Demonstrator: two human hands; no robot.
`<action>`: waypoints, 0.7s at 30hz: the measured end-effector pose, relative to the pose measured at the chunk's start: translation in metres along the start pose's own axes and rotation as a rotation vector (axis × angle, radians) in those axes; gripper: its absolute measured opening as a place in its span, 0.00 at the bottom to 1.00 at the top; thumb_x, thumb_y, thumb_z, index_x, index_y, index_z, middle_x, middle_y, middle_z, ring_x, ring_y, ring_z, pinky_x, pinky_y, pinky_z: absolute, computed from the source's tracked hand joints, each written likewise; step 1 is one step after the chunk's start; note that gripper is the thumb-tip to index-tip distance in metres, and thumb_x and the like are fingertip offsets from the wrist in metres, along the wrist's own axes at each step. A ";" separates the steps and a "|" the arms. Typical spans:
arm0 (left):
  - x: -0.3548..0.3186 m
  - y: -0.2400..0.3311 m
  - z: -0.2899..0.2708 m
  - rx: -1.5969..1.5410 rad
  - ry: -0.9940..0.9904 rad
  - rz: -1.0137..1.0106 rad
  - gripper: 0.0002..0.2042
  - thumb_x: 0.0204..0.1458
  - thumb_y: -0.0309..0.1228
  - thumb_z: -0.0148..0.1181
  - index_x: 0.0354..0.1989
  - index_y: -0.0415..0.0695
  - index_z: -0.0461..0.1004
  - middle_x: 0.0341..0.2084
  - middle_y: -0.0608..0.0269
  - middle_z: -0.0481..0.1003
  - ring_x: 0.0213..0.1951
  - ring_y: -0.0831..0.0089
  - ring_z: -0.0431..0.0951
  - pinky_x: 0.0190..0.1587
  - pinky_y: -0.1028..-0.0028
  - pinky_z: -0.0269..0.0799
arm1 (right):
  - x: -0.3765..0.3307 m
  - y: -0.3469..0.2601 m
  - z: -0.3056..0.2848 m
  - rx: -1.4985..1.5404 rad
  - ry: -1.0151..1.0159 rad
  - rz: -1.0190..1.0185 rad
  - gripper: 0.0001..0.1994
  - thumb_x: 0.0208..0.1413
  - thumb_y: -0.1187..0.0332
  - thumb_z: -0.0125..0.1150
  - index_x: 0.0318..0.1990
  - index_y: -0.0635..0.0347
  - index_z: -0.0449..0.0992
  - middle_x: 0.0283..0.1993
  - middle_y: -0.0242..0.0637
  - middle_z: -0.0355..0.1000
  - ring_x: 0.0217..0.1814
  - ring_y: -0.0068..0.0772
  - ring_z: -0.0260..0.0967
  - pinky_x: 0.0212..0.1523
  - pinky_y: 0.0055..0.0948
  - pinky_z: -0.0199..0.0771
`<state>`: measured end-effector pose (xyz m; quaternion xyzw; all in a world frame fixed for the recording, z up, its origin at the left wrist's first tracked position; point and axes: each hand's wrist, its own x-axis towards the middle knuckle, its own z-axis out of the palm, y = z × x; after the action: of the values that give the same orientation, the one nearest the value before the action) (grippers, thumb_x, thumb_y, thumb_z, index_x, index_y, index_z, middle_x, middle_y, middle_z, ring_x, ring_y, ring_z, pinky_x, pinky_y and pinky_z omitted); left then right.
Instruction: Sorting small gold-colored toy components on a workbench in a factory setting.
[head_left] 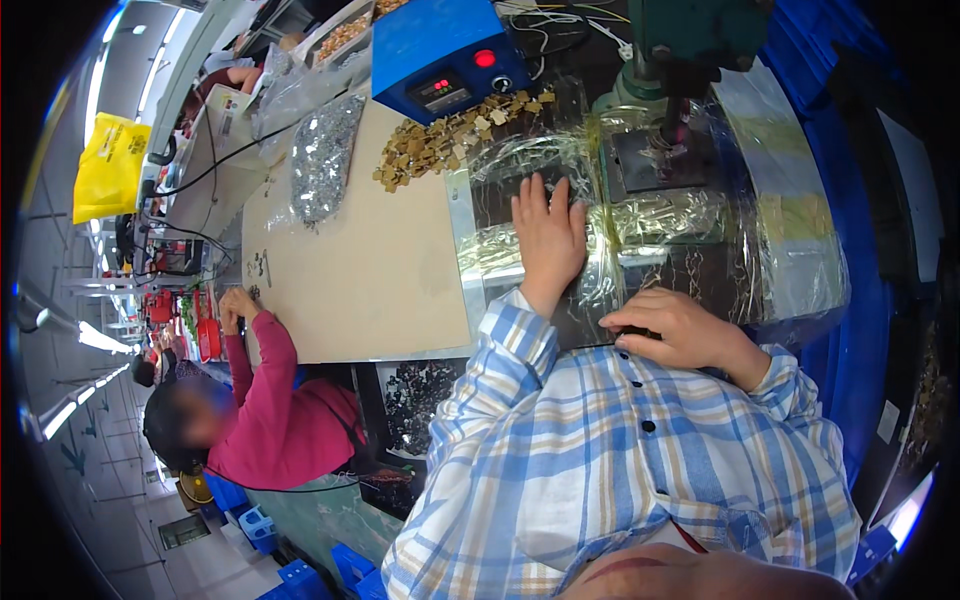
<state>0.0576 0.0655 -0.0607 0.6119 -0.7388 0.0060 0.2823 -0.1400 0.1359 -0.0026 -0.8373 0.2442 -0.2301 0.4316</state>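
Observation:
My left hand (549, 238) lies with its fingers stretched out on the film-covered worktop (655, 215), between the small tan square pieces and the machine. Nothing shows in its fingers. Closer to my body, my right hand (680, 328) rests at the worktop's near edge, its fingers pointing left. A dark gap shows between its thumb and fingers, and I see no thing held there. A green bench machine (640, 85) with a dark plate (655, 160) under its head stands beyond both hands. The pile of tan square pieces (430, 145) is left of my left hand's fingertips.
A blue control box (440, 55) with a red button stands behind the pile. Left of it lies a clear bag (325, 160) of small silvery parts on the beige board (370, 260). A person in a magenta top (285, 420) works at the left. Blue crates (800, 60) stand at the right.

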 end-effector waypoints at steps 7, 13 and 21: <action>0.004 -0.030 -0.034 -0.463 0.203 -0.177 0.09 0.50 0.23 0.51 0.40 0.39 0.72 0.34 0.52 0.72 0.38 0.57 0.71 0.43 0.65 0.66 | -0.005 -0.024 -0.047 -0.060 0.136 -0.013 0.12 0.49 0.70 0.58 0.42 0.62 0.74 0.34 0.40 0.73 0.36 0.39 0.70 0.37 0.34 0.68; 0.010 -0.053 -0.046 -0.386 -0.004 -0.011 0.06 0.46 0.23 0.54 0.33 0.41 0.74 0.27 0.56 0.71 0.32 0.57 0.70 0.36 0.65 0.65 | -0.006 -0.062 -0.108 -0.012 0.427 -0.005 0.10 0.49 0.75 0.56 0.41 0.65 0.74 0.32 0.39 0.73 0.36 0.31 0.70 0.38 0.26 0.68; 0.021 -0.045 -0.043 -0.279 -0.086 0.112 0.04 0.45 0.26 0.57 0.30 0.41 0.74 0.27 0.57 0.72 0.32 0.58 0.70 0.35 0.66 0.66 | 0.002 -0.078 -0.138 0.007 0.480 -0.172 0.10 0.50 0.74 0.56 0.40 0.67 0.74 0.32 0.41 0.72 0.35 0.31 0.71 0.37 0.26 0.69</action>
<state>0.1143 0.0500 -0.0306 0.5244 -0.7766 -0.1071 0.3322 -0.2037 0.0902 0.1351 -0.7749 0.2670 -0.4590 0.3429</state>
